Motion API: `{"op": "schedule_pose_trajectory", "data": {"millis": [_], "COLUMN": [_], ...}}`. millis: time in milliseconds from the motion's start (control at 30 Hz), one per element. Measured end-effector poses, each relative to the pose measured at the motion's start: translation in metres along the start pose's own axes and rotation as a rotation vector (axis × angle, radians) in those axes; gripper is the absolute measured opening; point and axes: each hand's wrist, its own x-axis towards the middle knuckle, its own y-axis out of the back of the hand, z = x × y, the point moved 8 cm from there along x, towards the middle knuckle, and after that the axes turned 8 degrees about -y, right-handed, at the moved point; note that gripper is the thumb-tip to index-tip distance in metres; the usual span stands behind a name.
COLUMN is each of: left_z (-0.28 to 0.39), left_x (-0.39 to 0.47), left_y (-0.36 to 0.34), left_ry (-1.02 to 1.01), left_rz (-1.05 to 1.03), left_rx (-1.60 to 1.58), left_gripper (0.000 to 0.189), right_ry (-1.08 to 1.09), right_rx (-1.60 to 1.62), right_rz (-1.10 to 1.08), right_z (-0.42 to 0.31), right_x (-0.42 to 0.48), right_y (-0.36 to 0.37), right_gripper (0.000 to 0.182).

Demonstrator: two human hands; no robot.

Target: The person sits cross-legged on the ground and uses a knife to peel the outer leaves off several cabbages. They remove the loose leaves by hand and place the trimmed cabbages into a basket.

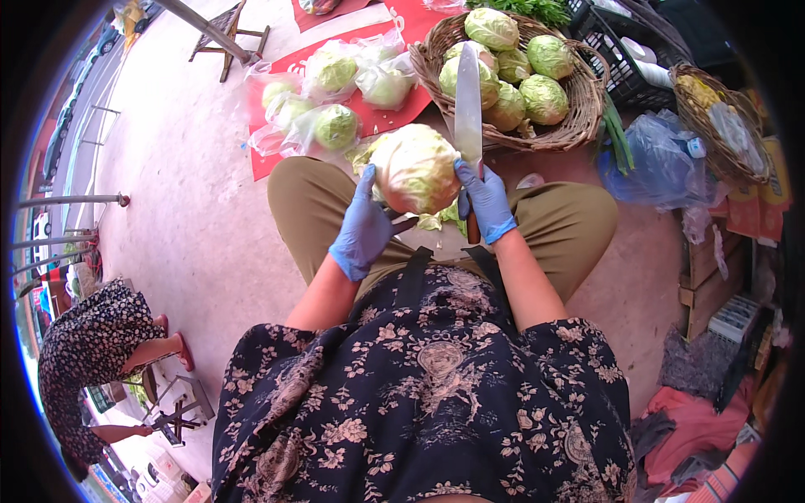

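Note:
A pale green cabbage [416, 168] is held up between my knees. My left hand [366, 225], in a blue disposable glove, supports it from the left and below. Gripped in my gloved right hand [483, 200] is a large kitchen knife [468, 100], its broad blade pointing away from me and its brown handle towards my lap. The fingertips of that hand also touch the cabbage's right side. Loose cabbage leaves [434, 221] show beneath the cabbage, partly hidden by it.
A wicker basket [582, 119] full of cabbages stands ahead on the right. Several cabbages in clear plastic bags [336, 126] lie on a red sheet [402, 113]. Black crates [622, 69] and a blue plastic bag [660, 163] are to the right. A person [100, 346] bends over at left.

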Motion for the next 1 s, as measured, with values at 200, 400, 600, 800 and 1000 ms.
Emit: {"op": "schedule_pose_trajectory", "data": {"millis": [200, 400, 600, 800, 1000], "left_z": [0.075, 0.068, 0.077, 0.05, 0.012], "left_x": [-0.032, -0.014, -0.023, -0.007, -0.015], "left_y": [-0.018, -0.03, -0.048, -0.016, -0.013], "left_ry": [-0.508, -0.644, -0.753, -0.49, -0.26], "left_rz": [-0.024, -0.233, -0.316, -0.267, -0.338], "left_rx": [0.596, 0.414, 0.43, 0.359, 0.044], "left_gripper": [0.044, 0.1, 0.113, 0.097, 0.087], "right_ry": [-0.023, -0.11, -0.191, 0.021, -0.006], "right_rx": [0.317, 0.431, 0.494, 0.447, 0.233], "right_rz": [-0.278, -0.283, -0.343, -0.26, -0.144], "right_z": [-0.03, -0.025, 0.006, 0.014, 0.015], "right_x": [0.008, 0.003, 0.0, 0.0, -0.011], "right_y": [-0.013, -0.038, -0.038, -0.017, 0.012], "right_gripper": [0.041, 0.046, 0.056, 0.052, 0.035]}}
